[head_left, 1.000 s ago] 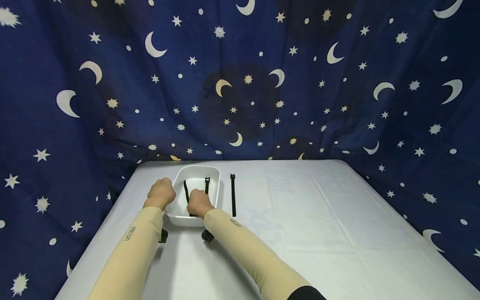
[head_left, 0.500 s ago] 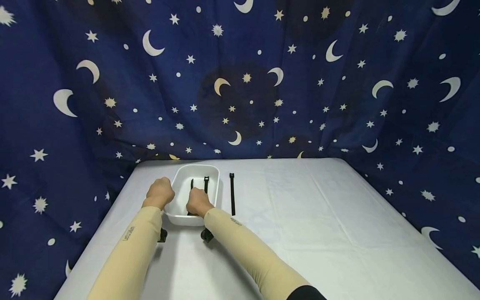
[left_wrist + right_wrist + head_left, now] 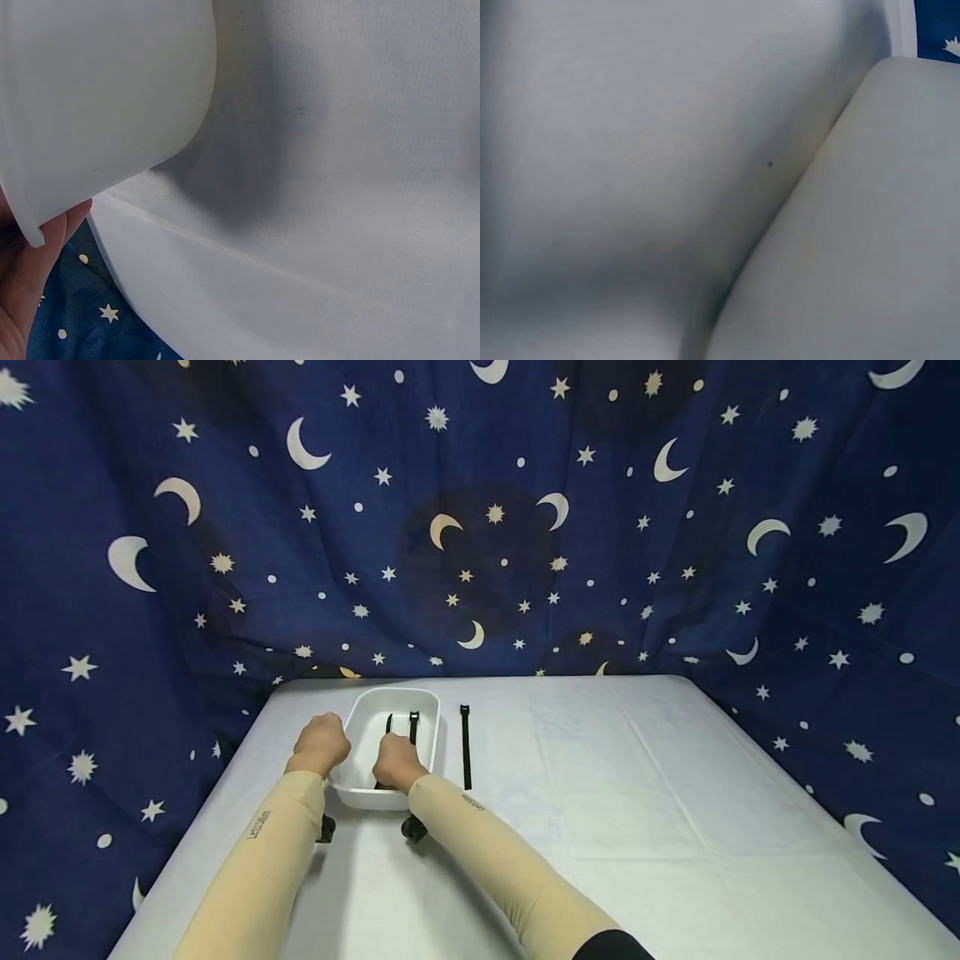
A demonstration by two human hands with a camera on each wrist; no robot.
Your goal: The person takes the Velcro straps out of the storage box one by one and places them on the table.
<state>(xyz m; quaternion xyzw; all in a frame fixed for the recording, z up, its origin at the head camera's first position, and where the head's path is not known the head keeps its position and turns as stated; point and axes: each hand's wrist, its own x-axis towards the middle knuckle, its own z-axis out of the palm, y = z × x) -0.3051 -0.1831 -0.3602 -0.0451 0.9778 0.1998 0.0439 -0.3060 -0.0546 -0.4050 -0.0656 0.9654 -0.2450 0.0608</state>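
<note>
A person's left hand (image 3: pixel 321 744) grips the left rim of a white tray (image 3: pixel 424 703) that sits near the far left corner of a table (image 3: pixel 637 793) covered in white cloth. In the left wrist view, fingertips (image 3: pixel 30 277) curl under the tray's rim. The right hand (image 3: pixel 397 762) is curled over the near edge of the tray, on the end of a black strap (image 3: pixel 388 724) lying inside; whether the fingers pinch the strap cannot be told. A 2nd black strap (image 3: pixel 413 725) lies in the tray just beside the 1st, and a 3rd black strap (image 3: pixel 465 746) lies on the cloth just right of the tray. Compared with 1 second ago, the 1st strap, then bowed and slanting left, now lies straight and close to its neighbour, while both hands sit almost where they were. A dark blue curtain (image 3: pixel 675 543) printed with moons and stars hangs behind.
</note>
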